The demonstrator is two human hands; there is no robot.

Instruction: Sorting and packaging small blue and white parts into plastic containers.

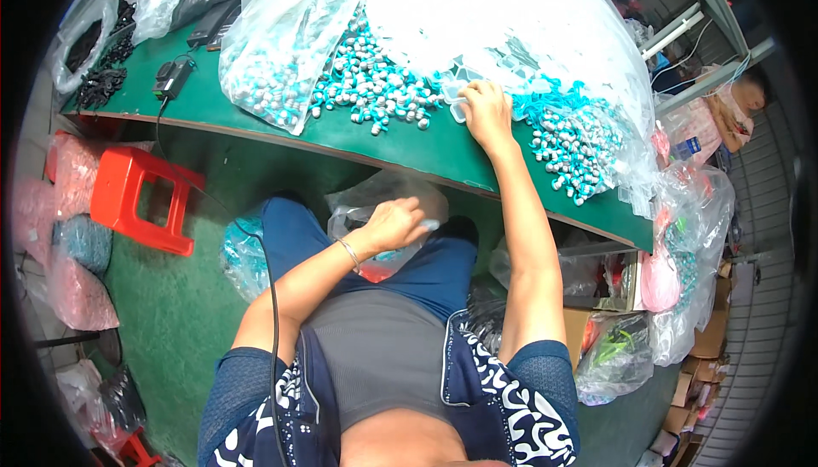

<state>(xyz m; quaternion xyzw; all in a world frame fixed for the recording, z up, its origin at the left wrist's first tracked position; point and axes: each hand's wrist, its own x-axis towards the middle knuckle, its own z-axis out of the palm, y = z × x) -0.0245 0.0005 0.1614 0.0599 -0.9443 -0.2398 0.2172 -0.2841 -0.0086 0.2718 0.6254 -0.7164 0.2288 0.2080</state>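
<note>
On the green table (341,139), my right hand (487,115) reaches in among small clear plastic pieces (457,83), its fingers bent down onto one of them. To either side of it lie heaps of small turquoise pieces with silvery, bead-like ends: the left heap (375,75) and the right heap (579,139). Above my lap, my left hand (394,227) is curled closed, with something small and pale at its fingertips that I cannot make out. Behind and under that hand is a clear plastic bag (349,204) between my knees, with some turquoise and red showing in it.
Large clear plastic sheeting (511,7) covers the back of the table. A black device with a cable (172,79) and black parts (100,88) are at the left. A red stool (128,194) and filled bags (81,292) stand left; more bags (613,356) lie right. Another person (724,113) sits far right.
</note>
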